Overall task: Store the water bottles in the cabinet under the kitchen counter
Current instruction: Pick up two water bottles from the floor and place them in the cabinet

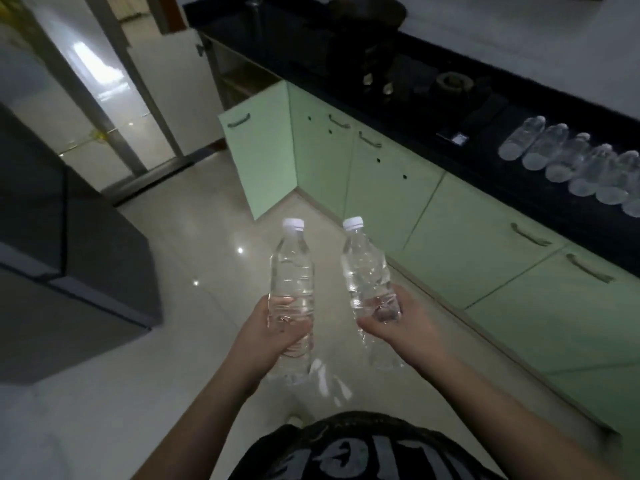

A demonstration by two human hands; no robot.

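I hold two clear plastic water bottles with white caps, upright in front of me above the floor. My left hand (266, 336) grips the left bottle (292, 271) around its lower half. My right hand (403, 322) grips the right bottle (365, 268) near its bottom. Several more clear bottles (568, 161) lie side by side on the black counter (485, 168) at the right. Under the counter run light green cabinets (391, 188); one green door (259, 143) at the far end stands open, and the inside behind it is hidden.
A dark grey refrigerator (69, 271) stands at the left. Glossy pale floor tiles (207, 244) lie between it and the cabinets. A dark stove with a pan (367, 15) sits on the counter further back. A glass door (104, 98) is at the far left.
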